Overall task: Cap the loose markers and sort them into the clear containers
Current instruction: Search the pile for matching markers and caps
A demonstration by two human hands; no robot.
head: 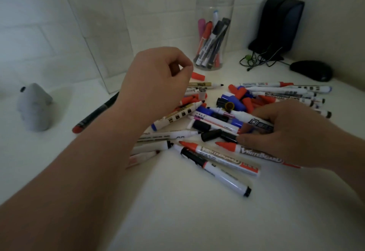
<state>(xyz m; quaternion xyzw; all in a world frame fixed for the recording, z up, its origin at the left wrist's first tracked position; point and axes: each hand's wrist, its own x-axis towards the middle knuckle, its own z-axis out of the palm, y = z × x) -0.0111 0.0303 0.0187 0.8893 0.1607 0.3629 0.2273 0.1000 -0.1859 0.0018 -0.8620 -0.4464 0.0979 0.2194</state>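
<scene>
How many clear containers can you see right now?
2. A round jar with markers in it stands at the back, beyond the loose markers; a rectangular box stands back left. None looks hidden.

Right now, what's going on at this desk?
A person is working through a pile of loose whiteboard markers and stray caps on a white table. The right hand grips a white marker in the pile. The left hand hovers above it with fingers curled, and whether it holds anything is unclear. Behind, a round clear jar already holds several markers, while the rectangular clear container beside it looks empty.
</scene>
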